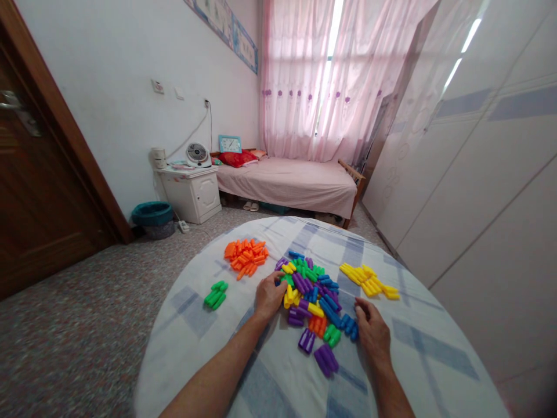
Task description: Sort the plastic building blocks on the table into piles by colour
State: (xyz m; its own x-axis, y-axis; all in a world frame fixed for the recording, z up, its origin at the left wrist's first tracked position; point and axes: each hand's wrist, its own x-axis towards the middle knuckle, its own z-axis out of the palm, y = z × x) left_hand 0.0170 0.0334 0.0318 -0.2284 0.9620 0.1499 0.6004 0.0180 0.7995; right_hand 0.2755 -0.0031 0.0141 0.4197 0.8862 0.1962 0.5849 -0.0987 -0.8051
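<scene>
your left hand (270,296): sorting, curled into the block pile (311,287), grip unclear
your right hand (373,332): loose by blue blocks (349,326)
next: pinch one block

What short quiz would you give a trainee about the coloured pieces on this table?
1. True or false: the orange pile lies left of the yellow pile.
2. Which sorted pile is the smallest? A orange, B the green pile, C yellow.
3. Which hand rests at the left edge of the mixed pile?
Key: 1 true; 2 B; 3 the left hand.
</scene>
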